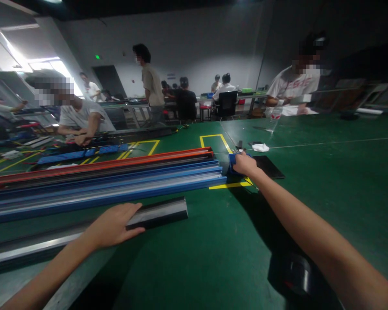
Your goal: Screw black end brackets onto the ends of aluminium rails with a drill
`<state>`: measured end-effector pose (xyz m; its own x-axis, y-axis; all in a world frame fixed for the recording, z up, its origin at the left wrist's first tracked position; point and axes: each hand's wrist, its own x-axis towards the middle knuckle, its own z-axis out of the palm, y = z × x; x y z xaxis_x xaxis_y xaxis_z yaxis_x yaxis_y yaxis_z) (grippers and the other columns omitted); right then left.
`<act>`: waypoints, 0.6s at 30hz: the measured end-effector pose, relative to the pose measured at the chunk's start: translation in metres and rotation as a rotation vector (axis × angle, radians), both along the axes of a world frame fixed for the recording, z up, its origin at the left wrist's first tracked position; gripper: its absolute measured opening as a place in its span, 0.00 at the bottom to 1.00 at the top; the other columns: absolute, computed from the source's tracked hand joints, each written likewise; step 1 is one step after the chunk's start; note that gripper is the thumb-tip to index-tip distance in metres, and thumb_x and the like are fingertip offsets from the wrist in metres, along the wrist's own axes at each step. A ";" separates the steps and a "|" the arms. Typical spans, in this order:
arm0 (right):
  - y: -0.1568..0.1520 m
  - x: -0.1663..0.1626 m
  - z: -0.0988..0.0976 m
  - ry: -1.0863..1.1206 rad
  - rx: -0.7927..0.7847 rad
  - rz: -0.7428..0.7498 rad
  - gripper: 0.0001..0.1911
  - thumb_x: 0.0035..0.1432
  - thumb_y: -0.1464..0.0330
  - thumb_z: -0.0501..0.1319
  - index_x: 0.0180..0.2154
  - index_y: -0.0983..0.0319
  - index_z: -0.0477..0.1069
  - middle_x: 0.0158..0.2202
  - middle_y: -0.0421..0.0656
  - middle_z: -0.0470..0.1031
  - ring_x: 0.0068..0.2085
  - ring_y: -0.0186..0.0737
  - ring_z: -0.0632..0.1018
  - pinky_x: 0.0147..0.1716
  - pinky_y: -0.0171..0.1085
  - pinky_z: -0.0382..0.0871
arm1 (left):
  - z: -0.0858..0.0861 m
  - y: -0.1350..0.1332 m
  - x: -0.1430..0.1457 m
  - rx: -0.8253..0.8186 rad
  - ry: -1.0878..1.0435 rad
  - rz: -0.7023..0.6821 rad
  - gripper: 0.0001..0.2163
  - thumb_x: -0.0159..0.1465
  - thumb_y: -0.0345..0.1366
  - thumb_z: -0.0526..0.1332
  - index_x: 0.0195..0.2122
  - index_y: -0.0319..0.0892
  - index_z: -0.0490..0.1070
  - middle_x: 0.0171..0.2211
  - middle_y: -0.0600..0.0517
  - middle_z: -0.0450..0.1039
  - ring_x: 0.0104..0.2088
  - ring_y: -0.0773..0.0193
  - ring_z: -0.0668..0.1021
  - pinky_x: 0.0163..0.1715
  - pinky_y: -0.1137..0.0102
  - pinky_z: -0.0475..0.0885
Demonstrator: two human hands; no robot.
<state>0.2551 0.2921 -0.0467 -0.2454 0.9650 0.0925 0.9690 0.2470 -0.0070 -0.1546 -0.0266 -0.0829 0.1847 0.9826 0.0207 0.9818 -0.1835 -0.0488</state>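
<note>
My left hand [114, 224] lies flat, fingers stretched, on a long black and silver rail [161, 213] at the front of the green table [326, 181]. My right hand [244, 164] reaches far forward and is closed around a small blue block [232, 160] at the right end of a stack of long blue, grey and red rails [116, 181]. The stack lies parallel to the rail under my left hand, just beyond it.
A black flat pad [270, 165], a white cloth [260, 147] and yellow floor-tape marks [213, 137] lie past my right hand. A dark roll-like object [297, 271] sits near my right forearm. Several people work at tables behind and to both sides.
</note>
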 end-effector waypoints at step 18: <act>-0.013 -0.001 0.026 0.111 0.114 -0.071 0.16 0.68 0.68 0.62 0.55 0.65 0.71 0.51 0.54 0.77 0.51 0.53 0.79 0.50 0.51 0.74 | 0.033 0.075 0.102 -0.007 -0.246 -0.218 0.33 0.66 0.62 0.55 0.61 0.42 0.67 0.58 0.41 0.70 0.56 0.47 0.73 0.57 0.53 0.68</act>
